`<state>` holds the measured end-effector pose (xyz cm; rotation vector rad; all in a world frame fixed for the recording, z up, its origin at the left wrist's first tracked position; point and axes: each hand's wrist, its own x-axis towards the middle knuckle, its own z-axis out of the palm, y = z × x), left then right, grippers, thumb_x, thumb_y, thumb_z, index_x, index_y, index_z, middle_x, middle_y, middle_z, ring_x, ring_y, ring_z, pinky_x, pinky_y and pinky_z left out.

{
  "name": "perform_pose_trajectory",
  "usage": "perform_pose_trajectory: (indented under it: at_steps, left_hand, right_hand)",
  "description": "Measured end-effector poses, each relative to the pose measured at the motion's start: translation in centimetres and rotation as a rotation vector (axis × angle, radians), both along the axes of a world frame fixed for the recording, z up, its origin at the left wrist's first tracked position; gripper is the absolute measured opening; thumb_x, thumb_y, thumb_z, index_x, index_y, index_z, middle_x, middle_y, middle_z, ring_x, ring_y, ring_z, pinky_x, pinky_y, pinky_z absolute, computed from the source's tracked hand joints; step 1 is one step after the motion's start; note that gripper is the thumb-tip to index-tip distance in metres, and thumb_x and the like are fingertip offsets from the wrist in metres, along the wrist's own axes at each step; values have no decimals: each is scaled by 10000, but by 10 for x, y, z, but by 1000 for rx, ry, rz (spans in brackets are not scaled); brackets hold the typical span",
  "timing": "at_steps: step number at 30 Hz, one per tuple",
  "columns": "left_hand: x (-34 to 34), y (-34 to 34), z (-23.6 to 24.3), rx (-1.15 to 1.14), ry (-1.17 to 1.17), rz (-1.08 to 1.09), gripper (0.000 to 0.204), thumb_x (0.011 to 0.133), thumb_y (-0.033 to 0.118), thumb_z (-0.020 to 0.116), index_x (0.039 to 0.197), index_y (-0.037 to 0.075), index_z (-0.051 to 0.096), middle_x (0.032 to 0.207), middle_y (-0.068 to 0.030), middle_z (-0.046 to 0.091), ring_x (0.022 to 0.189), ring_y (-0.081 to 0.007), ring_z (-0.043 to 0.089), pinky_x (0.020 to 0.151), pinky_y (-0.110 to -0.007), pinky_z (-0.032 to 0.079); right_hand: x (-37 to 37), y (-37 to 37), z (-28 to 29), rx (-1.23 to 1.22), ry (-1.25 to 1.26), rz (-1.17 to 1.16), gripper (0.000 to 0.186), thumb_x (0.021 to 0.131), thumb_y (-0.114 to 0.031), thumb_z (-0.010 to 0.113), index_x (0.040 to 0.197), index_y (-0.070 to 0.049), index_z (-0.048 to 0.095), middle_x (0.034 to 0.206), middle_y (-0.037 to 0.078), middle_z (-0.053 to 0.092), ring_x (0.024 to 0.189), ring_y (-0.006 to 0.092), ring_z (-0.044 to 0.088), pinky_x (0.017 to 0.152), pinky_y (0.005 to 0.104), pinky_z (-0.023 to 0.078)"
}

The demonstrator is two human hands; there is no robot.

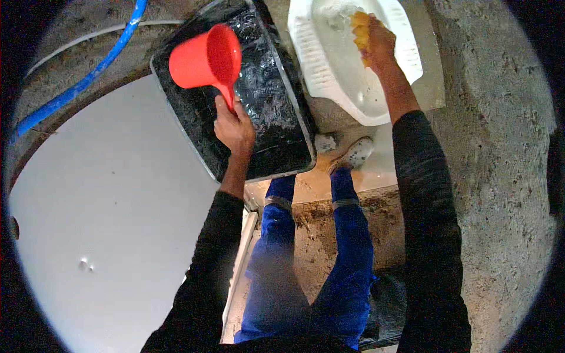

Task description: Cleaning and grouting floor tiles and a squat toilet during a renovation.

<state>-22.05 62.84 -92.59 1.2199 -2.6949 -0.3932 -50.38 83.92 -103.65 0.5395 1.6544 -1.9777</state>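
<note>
Knees in blue trousers (312,265) low centre. Left hand (233,126) fisted on red jug (207,57) handle — light, rigid. Right hand (378,42) squeezing yellow sponge (359,29) — soft, wet — inside white pan (353,88).

The right hand (379,41) covers much of the yellow sponge (359,30). The left hand (233,127) hides the lower handle of the red plastic scoop (207,59). The white ceramic squat pan (353,65) and the black rectangular water tub (265,106) are cut off at the top edge. The knees are blurred.
</note>
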Motion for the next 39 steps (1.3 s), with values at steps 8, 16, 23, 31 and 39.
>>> perform_pose_trajectory:
  at_steps: [8,16,23,31,39]
  left_hand:
    - [69,31,-240,92,-549,269,366,1005,336,529,1223,50,595,975,-281,718,799,-492,695,759,-609,537]
    - [68,24,-243,613,272,112,264,1025,332,589,991,71,611,719,-48,587,565,-208,565,528,-381,445]
    - [21,110,-25,924,383,340,245,1074,291,552,972,69,556,653,28,458,564,-99,414,517,-302,362]
    - [-21,120,65,371,139,-196,231,1029,235,599,1087,11,588,721,-219,596,599,-413,613,563,-495,475]
    - [-100,108,50,331,41,-372,221,1027,314,597,1081,102,563,671,-222,668,604,-459,665,547,-585,499]
  right_hand:
    - [-16,108,10,69,25,296,542,973,-394,713,1385,-68,582,1131,99,709,875,204,714,673,305,590]
    - [39,112,-4,-204,-151,188,476,1044,-251,587,1468,-58,493,1275,152,661,1045,296,704,864,450,632]
    - [44,105,15,-355,-251,186,586,1046,-396,510,1532,-86,407,1466,129,549,1285,327,605,1048,553,526]
    - [38,40,33,-620,-431,166,589,1036,-544,511,1433,-110,539,1358,109,635,1207,324,642,1030,553,524]
    - [7,28,22,-390,-246,175,366,1052,-353,545,1286,-86,637,1139,84,724,996,247,711,800,394,607]
